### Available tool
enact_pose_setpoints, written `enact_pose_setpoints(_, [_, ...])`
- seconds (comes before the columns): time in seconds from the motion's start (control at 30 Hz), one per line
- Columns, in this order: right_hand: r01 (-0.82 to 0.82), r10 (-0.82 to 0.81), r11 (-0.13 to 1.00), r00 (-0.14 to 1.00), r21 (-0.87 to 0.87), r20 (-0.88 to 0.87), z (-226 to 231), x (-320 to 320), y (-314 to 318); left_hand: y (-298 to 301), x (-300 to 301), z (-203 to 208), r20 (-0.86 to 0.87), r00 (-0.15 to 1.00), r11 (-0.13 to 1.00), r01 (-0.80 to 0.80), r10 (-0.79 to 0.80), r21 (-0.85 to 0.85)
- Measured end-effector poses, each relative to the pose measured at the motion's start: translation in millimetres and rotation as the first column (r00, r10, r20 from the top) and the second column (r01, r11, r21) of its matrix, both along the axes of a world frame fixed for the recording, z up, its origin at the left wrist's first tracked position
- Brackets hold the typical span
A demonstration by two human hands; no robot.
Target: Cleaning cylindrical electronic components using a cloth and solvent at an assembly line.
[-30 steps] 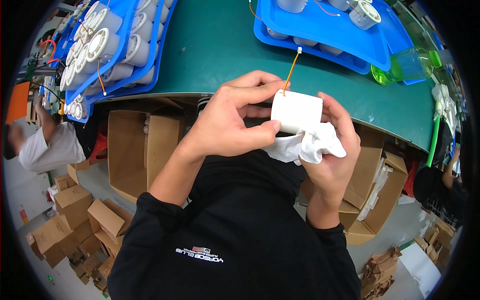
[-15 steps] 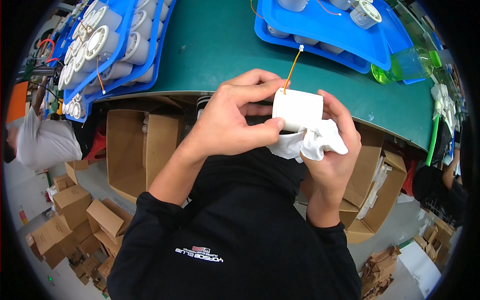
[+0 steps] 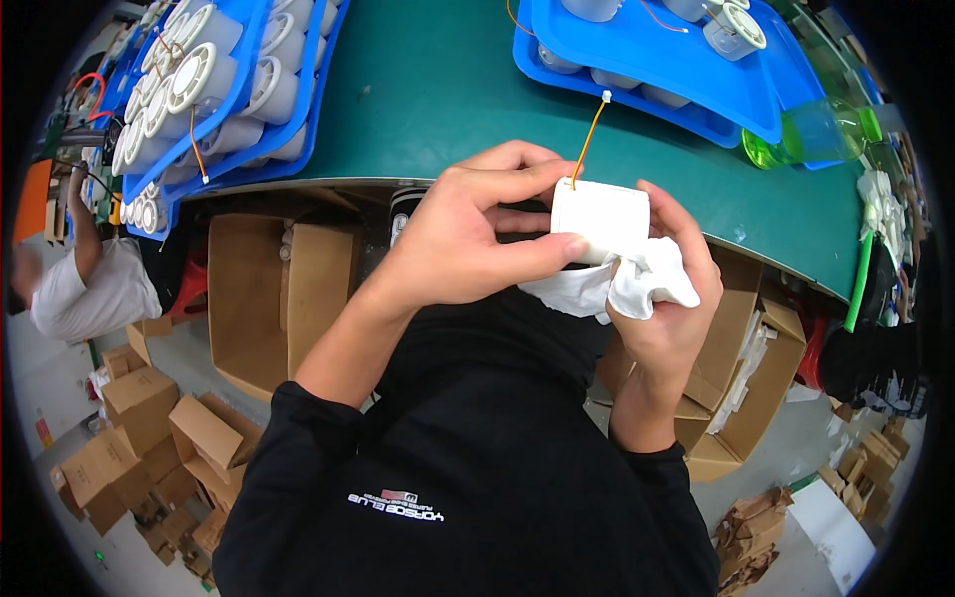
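Note:
Between my two hands, over the near edge of the green table, is a white cylindrical plastic part [image 3: 601, 219]. A thin orange-yellow cable [image 3: 589, 139] rises from its far side and ends in a small white connector. My left hand [image 3: 477, 224] pinches the part's left side, thumb in front and fingers behind. My right hand [image 3: 676, 289] grips its right side and holds a bunched white cloth [image 3: 647, 281] against the lower right of it. The right fingertips are partly hidden behind the part and the cloth.
Stacked blue trays [image 3: 303, 109] of similar white parts stand at the left; more blue trays [image 3: 637, 45] lie at the far right beside a green bottle [image 3: 811, 132]. Cardboard boxes [image 3: 254, 308] stand below the green table [image 3: 428, 90]. A co-worker [image 3: 95, 284] is at the far left.
The white part and both hands appear slightly further right in the view, with the grip much the same. At the left, the co-worker's arm is now raised.

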State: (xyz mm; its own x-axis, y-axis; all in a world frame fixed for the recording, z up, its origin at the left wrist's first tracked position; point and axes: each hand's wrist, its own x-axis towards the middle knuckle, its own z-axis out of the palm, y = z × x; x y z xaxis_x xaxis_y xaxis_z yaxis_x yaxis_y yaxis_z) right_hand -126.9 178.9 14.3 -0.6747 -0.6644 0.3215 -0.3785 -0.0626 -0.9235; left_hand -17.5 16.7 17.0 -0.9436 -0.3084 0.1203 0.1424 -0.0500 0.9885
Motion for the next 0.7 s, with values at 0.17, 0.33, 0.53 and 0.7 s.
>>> enact_pose_setpoints(0.17, [-0.001, 0.001, 1.0, 1.0, 0.023, 0.017, -3, -3, 0, 6, -2, 2, 0.076, 0.996, 0.999, -0.045, 0.043, 0.027])
enact_pose_setpoints(0.33, [-0.022, 0.024, 1.0, 0.988, -0.013, 0.15, -3, -4, 3, -2, 1, -4, 0.039, 0.999, 0.998, 0.024, -0.027, 0.063])
enact_pose_setpoints(0.53, [-0.056, 0.074, 0.996, 0.946, -0.064, 0.315, 0, -7, 7, -2, 7, -1, 0.04, 0.998, 0.999, 0.046, -0.045, -0.008])
enact_pose_setpoints(0.7, [-0.057, 0.079, 0.995, 0.946, -0.078, 0.315, 1, -7, 5, -1, 7, -1, 0.021, 1.0, 0.999, 0.018, -0.017, -0.029])
